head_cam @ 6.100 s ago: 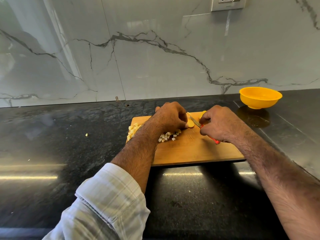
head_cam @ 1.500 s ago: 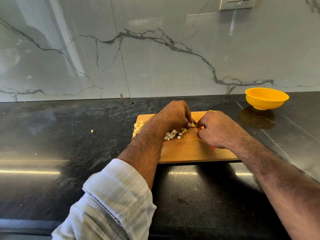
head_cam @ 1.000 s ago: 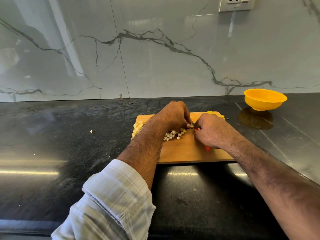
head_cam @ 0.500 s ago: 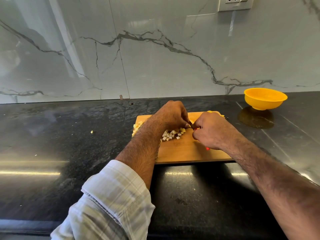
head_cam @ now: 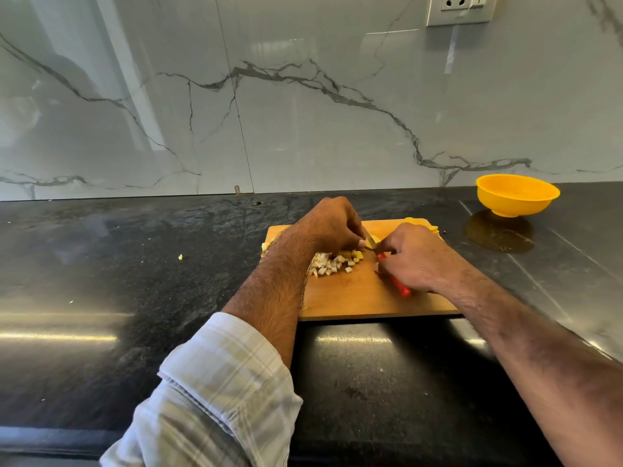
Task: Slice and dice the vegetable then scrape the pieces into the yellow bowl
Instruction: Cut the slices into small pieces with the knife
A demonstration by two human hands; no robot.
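A wooden cutting board lies on the black counter. On it is a heap of small pale and yellow diced vegetable pieces. My left hand has curled fingers holding a small yellow vegetable piece against the board. My right hand grips a knife with a red handle; its blade meets that piece between the two hands. Yellow slices show at the board's far right edge. The yellow bowl stands at the back right, apart from the board.
A stray vegetable bit lies on the counter left of the board. A marble wall with a power socket rises behind. The counter's front edge runs along the bottom of the view.
The diced heap has grown a little toward the right. My right hand with the knife has shifted slightly, showing more of the red handle. My left hand stays on the piece.
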